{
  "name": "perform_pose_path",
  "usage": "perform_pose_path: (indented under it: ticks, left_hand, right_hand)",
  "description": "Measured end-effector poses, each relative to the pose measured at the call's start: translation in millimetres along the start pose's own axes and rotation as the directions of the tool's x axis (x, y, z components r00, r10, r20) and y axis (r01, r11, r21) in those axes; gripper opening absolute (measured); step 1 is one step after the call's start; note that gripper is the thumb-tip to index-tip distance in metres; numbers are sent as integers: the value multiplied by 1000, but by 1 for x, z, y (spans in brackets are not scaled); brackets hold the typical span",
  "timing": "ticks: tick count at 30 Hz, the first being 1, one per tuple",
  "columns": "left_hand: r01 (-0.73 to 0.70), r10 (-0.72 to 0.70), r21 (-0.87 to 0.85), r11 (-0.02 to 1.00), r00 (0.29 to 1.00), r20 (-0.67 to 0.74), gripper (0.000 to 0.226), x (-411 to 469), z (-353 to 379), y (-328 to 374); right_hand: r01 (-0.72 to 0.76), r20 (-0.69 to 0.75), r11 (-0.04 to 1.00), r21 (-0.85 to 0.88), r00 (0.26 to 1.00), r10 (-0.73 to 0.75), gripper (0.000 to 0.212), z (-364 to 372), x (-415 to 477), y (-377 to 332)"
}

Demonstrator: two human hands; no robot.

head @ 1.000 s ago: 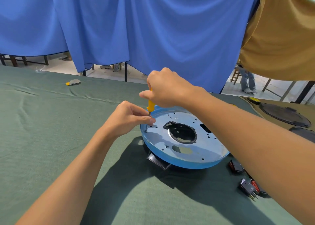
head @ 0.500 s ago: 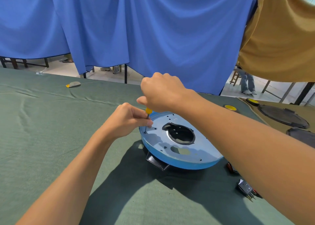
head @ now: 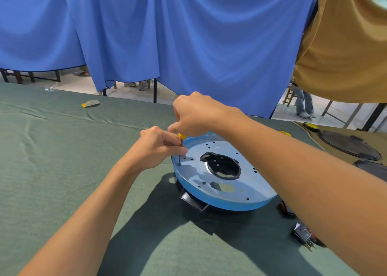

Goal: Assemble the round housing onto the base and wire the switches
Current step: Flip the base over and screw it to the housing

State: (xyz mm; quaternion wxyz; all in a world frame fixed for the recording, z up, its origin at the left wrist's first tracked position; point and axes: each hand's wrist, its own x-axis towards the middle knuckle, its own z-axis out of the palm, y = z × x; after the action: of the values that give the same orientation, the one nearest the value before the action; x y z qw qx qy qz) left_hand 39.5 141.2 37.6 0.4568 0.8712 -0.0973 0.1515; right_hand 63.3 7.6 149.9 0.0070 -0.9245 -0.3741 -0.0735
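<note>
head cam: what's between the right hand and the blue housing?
A screwdriver: yellow handle gripped by the right hand, shaft running down to a rim hole of the round housing. Left hand fingers pinch the shaft. Head view.

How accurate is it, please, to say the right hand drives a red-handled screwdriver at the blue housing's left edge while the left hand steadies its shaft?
Only the colour is wrong: the head view shows a yellow-handled screwdriver, not red, in the right hand. The rest holds.

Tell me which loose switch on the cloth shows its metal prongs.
The grey switch nearest the viewer, prongs sticking out its near end. The other switch, beside the blue housing, shows only red and black.
</note>
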Motion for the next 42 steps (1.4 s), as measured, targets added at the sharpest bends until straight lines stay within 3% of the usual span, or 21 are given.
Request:
perform_pose_path:
  ticks: [3, 5, 10, 12, 17, 20, 23, 25, 29, 32, 35, 42]
  left_hand:
    - [13, -15, 21, 1000, 994, 110, 9, 1, -5, -1]
    - [34, -35, 12, 999, 989, 145, 13, 1, -5, -1]
    - [-3, 3, 7, 1000, 1000, -27, 12, -1, 0, 1]
    - [-16, 17, 45, 999, 1000, -16, 14, -1, 0, 3]
    - [-11, 4, 92, 996, 997, 75, 15, 1, -7, 3]
    - [12, -19, 74, 997, 994, 106, 17, -1, -5, 2]
    - [8, -10, 93, 996, 1000, 21, 5, -2, 3, 3]
    - [12, -13, 111, 994, 1000, 6, 11, -3, 6, 4]
    - [24, -28, 97, 995, 998, 50, 10, -3, 5, 4]
    - [27, -31, 96, 995, 999, 42, 18, -3, 4, 4]
    - [28, -33, 94, 995, 998, 60, 18, -2, 4, 3]
    - [30, -37, 93, 995, 996, 81, 10, -2, 2, 4]
  right_hand:
    - [58, -7, 996, 68, 998, -58, 7, -3, 2, 1]
    - [27, -65, 998, 59, 998, -23, 16, -1, 1, 1]
    - [-76, -107, 997, 26, 991, 78, 37, 8, -2, 2]
    - [-68, -77, 997, 36, 994, 71, 38, 8, -1, 2]
    - [68, -32, 995, 78, 997, -66, 11, 4, 3, 6]
    - [25, -78, 997, 69, 997, -20, 21, 5, 2, 6]
    - [-36, -93, 999, 32, 995, 38, 33, 6, 3, 6]
    - [-36, -90, 999, -3, 995, 35, 39, 7, 2, 6]
    - [33, 21, 999, -39, 999, -32, 39, 0, 2, 5]
    - [116, 171, 991, -72, 980, -102, 24, -12, 2, 4]
    - [152, 199, 982, -109, 972, -128, 13, -13, 2, -1]
    - [-68, 278, 986, -154, 954, 109, 24, -9, 17, -20]
